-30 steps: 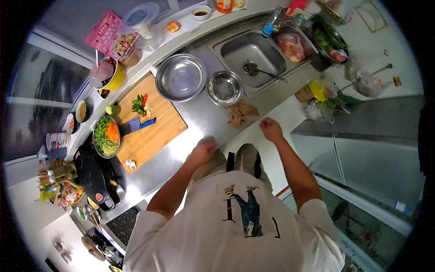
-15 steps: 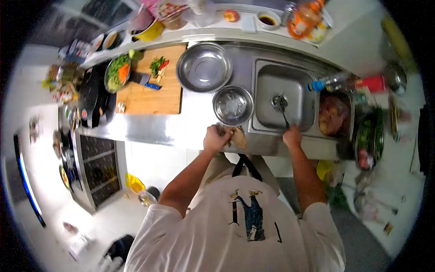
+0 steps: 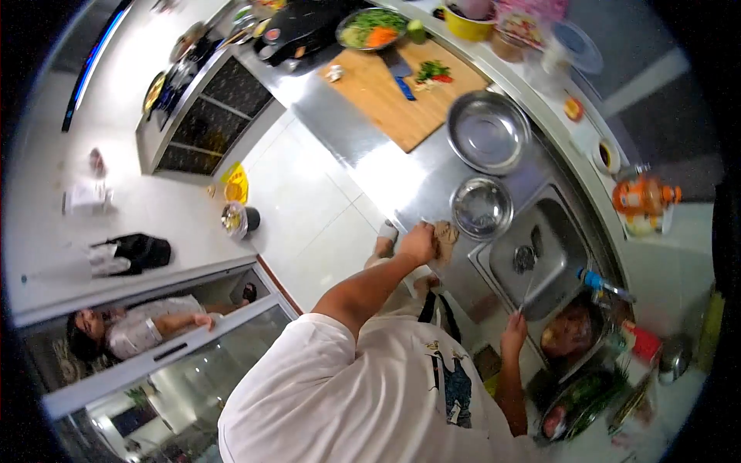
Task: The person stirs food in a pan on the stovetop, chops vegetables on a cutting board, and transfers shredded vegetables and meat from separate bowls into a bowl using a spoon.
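My left hand [image 3: 418, 244] is closed on a crumpled brown cloth [image 3: 445, 241] at the counter's front edge, just beside a small steel bowl [image 3: 482, 208]. My right hand [image 3: 513, 336] grips the handle of a ladle-like utensil [image 3: 527, 287], whose dark head lies over the drain in the sink [image 3: 549, 220]. A larger steel bowl [image 3: 489, 133] stands behind the small one. On the cutting board [image 3: 370, 92] are a blue-handled knife [image 3: 405, 88] and chopped greens with red pieces [image 3: 434, 72].
A bowl of shredded vegetables [image 3: 372, 29] stands beyond the board. Raw meat [image 3: 567, 333] lies in the second basin, near a blue-capped bottle [image 3: 602, 284]. Another person [image 3: 154, 324] is behind a glass door at the left. A small bin [image 3: 251, 219] stands on the floor.
The view has swung round, and the other person has come into sight. Since the earliest frame, my left hand has closed on the brown cloth and my right hand on the utensil's handle.
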A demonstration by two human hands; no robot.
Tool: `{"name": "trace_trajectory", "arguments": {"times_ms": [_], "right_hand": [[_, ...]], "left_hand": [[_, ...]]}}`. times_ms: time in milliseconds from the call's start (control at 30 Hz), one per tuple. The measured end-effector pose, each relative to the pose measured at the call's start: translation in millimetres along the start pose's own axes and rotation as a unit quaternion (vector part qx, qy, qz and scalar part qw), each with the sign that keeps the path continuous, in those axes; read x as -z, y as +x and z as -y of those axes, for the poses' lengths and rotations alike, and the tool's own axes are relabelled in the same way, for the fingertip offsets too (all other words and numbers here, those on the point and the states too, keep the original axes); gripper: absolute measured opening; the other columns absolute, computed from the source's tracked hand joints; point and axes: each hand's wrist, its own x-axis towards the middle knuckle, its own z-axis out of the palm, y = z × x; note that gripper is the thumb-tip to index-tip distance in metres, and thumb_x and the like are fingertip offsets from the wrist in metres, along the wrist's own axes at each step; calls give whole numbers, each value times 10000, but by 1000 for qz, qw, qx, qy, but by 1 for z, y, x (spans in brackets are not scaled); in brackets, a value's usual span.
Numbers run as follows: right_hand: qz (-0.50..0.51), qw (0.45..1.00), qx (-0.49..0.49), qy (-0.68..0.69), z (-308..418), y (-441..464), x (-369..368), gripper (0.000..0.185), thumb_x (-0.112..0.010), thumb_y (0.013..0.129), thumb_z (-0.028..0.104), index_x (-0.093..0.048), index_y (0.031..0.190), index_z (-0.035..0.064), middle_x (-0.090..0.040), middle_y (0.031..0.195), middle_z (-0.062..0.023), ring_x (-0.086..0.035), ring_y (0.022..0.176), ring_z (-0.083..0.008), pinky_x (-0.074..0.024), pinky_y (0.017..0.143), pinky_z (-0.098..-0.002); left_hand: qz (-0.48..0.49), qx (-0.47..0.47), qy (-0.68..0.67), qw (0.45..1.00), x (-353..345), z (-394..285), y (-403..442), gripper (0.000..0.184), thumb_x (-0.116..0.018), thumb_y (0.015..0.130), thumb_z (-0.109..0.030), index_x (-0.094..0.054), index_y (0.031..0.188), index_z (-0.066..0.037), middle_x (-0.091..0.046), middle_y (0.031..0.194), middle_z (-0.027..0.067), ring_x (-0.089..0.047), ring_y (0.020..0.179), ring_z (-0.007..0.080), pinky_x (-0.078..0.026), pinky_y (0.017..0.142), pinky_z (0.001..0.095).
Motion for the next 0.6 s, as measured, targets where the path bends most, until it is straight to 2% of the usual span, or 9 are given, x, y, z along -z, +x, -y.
{"name": "trace_trajectory", "arguments": {"times_ms": [33,100,133,200,233,333,433,467,600], "right_hand": [[10,1000,15,1,-7,-5,-2,389,-424,980,350,-576,960,-7,-582,860,-156,-542,769,-306,-428,680,-383],[1,913,-176,369,-11,-4,-11,333,-424,980,363,-554,961,57,-525,714,-64,-517,610,-186,-408,531,-315],[12,914,-165,370,13,2,-6,333,-424,980,363,-554,961,57,-525,714,-64,-517,610,-186,-408,531,-315],[196,901,-208,327,131,-2,23,276,-423,979,369,-510,914,115,-403,590,19,-387,447,-86,-316,406,-252],[191,903,-197,331,163,-3,17,273,-421,981,372,-471,858,133,-310,530,39,-270,362,-79,-249,349,-249],[287,858,-173,389,242,11,8,274,-411,989,372,-473,872,133,-321,535,34,-287,373,-79,-232,349,-243],[319,841,-157,408,309,20,-16,274,-399,997,370,-475,883,133,-324,534,36,-281,373,-71,-247,348,-233],[330,823,-154,437,330,20,-28,276,-397,998,370,-476,884,132,-323,535,39,-281,374,-68,-252,346,-232],[381,752,-137,519,401,18,-87,281,-380,1009,340,-493,905,104,-344,527,36,-289,346,-77,-260,333,-227]], "left_hand": [[3,2,-35,999,5,3,-5,262,-578,809,-205,-569,973,-1,-544,1047,220,-552,982,391,-467,841,453],[-2,5,-111,994,15,9,-14,290,-600,794,-223,-578,967,8,-547,1023,244,-556,966,409,-458,837,459],[-11,8,-151,988,20,12,-18,301,-604,787,-226,-583,969,14,-552,1009,256,-561,956,415,-455,830,464],[69,49,-346,934,31,23,-20,250,-548,794,-164,-594,974,3,-630,846,166,-623,784,266,-489,719,377],[54,55,-366,927,36,27,-26,245,-541,800,-162,-594,977,-1,-631,813,134,-611,734,229,-489,683,355],[70,101,-450,885,77,28,-44,255,-554,886,-168,-533,1063,14,-613,737,85,-571,619,153,-472,530,310],[37,96,-485,869,101,52,-54,277,-572,871,-187,-536,1059,13,-612,812,70,-567,674,139,-466,547,299],[73,137,-474,867,108,69,-57,296,-564,843,-178,-549,1082,-3,-616,895,85,-578,781,159,-482,671,302],[37,126,-485,865,139,145,-63,345,-565,852,-198,-534,1132,3,-614,1011,112,-577,906,183,-477,770,312]]}}
